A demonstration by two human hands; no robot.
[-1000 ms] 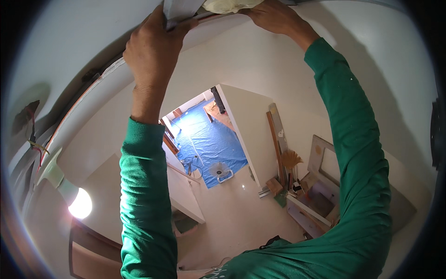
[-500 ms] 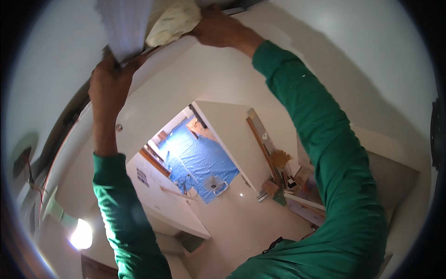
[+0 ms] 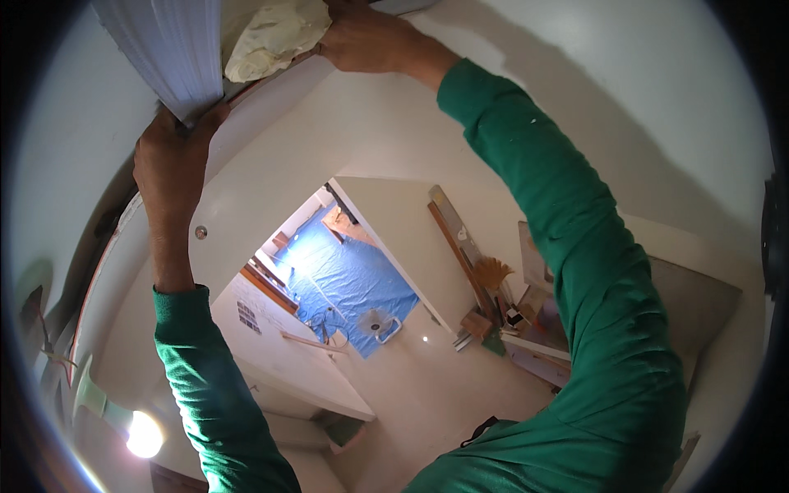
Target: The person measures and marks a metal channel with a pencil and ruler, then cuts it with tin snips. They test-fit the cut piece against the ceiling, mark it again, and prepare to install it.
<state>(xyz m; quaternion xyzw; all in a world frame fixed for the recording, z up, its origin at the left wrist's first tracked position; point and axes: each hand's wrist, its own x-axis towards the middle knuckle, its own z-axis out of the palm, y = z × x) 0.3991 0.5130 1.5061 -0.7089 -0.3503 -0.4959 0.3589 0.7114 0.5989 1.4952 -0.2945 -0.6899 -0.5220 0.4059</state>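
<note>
High in front of me, my left hand grips the narrow lower end of a broad putty knife, its blade coated in white streaks and widening upward. Right beside the blade sits a thick cream lump of putty on a thin plate whose dark edge runs beneath it. Curled at the far end of that plate is my right hand, closed on its edge; most of its fingertips are hidden behind the putty. Both arms are raised in green sleeves.
A lit bulb hangs at lower left, close to loose wires. Below, a doorway opens onto a blue sheet with a white fan. Boards, a brush and boxes lean by the wall to the right.
Both hands have shifted slightly left, carrying the putty knife and the putty along. The blade, blurred before, now shows sharper and leans more to the left.
</note>
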